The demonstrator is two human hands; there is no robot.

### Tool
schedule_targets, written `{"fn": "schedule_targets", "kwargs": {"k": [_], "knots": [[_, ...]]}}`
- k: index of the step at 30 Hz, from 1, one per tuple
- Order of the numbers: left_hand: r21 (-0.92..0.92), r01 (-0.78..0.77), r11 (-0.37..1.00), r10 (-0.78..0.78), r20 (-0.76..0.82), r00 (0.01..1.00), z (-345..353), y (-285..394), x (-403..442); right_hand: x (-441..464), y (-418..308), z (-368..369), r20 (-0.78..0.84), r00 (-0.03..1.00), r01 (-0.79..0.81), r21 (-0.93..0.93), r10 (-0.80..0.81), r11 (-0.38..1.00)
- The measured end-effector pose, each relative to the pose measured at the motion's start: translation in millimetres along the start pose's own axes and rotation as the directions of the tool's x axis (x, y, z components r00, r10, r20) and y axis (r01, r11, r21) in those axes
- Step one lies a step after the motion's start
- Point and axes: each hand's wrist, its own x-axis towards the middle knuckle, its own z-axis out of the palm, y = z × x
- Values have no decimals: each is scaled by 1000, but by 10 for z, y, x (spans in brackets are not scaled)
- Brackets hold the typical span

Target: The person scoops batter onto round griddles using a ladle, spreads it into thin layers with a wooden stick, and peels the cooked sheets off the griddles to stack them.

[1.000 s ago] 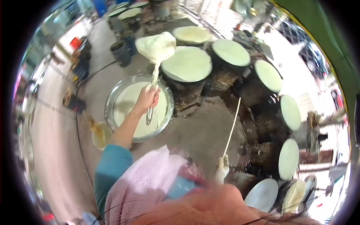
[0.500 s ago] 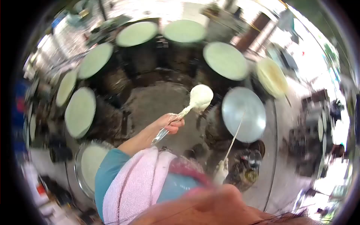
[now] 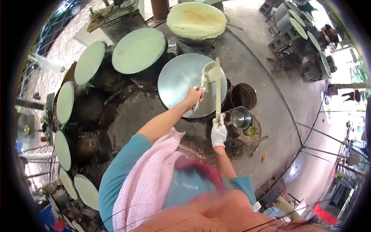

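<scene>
My left hand (image 3: 194,96), bare, is wrapped round the handle of a ladle (image 3: 210,72) with pale batter on it. The ladle's bowl is over the right part of a bare, shiny round griddle (image 3: 177,75). In a white glove, my right hand (image 3: 219,133) grips a long flat wooden spatula (image 3: 218,91). Its blade points away from me and passes in front of the ladle's right edge. Whether the ladle or the spatula touches the griddle, I cannot tell.
Several griddles covered with pale batter curve round the left, such as one griddle (image 3: 139,50). Beyond the bare griddle lies a stack of browned flat crepes (image 3: 196,21). A rusty bucket (image 3: 244,96) and a metal pot (image 3: 240,118) stand near my right hand.
My view has turned right. The batter-filled ladle has moved from open floor to over the bare griddle, and the spatula now stands close beside it.
</scene>
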Motion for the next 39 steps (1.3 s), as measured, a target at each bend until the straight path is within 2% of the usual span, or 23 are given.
{"fn": "schedule_targets", "kwargs": {"k": [2,4,5,6,7,8,9,12,13,14,16,18,22,24,25,26,28,29,30,33,35,37,39], "knots": [[160,-25,987,35,-60,998,-18,-147,167,17,24,82,85,979,-151,-297,183,943],[445,-91,891,168,-137,976,-193,-192,223,18,86,181,-10,984,-175,-264,179,948],[603,-152,783,282,-126,951,-333,-198,247,41,372,454,-94,992,-82,-34,78,996],[738,-202,644,392,-91,915,-476,-188,255,35,365,577,-22,982,-175,252,186,952],[743,-210,636,401,-85,912,-600,-123,214,30,354,698,49,956,-275,506,291,818],[736,-241,633,436,-81,896,-731,-56,191,38,-88,635,367,816,-563,676,446,475],[727,-271,631,470,-80,879,-869,15,178,57,-600,626,396,770,-613,677,501,407],[715,-369,594,600,-89,795,-1225,388,28,154,-988,620,438,764,-642,590,473,490],[769,-409,491,663,-25,748,-1364,525,-29,160,-788,728,201,904,-418,600,377,682],[747,-450,488,674,5,739,-1512,609,-66,168,-495,848,-36,974,-169,533,222,829],[725,-463,510,616,67,785,-1779,743,-136,129,-103,858,-40,949,-251,505,313,826],[687,-370,626,484,30,875,-1915,780,-235,62,-644,766,280,790,-572,656,546,493],[690,-281,666,385,4,923,-2191,722,-383,235,-981,823,539,714,-696,484,447,530],[729,-241,640,394,-42,918,-2241,790,-553,309,-716,767,193,963,-267,564,189,782],[724,-145,674,337,-127,933,-2225,879,-662,306,-602,589,143,968,-252,549,208,797],[743,-220,632,444,-115,889,-2329,784,-660,356,-289,540,50,984,-175,491,173,854],[682,-203,702,431,-180,884,-2329,773,-754,412,-60,490,261,896,-438,649,359,622],[683,-198,703,436,-194,879,-2308,758,-775,460,-137,596,337,877,-481,610,342,630],[680,-193,707,441,-212,872,-2274,725,-800,488,-652,408,520,769,-633,532,373,563],[664,-177,727,439,-251,863,-2206,582,-888,610,-745,560,633,713,-652,440,302,617],[614,-156,774,413,-303,859,-2203,466,-931,759,-166,648,452,889,-347,556,76,756],[520,-119,846,358,-389,849,-2200,365,-978,960,52,338,366,928,-286,568,74,772],[518,-74,852,342,-445,827,-2121,370,-1032,1210,92,15,430,864,-477,535,261,698]]}}
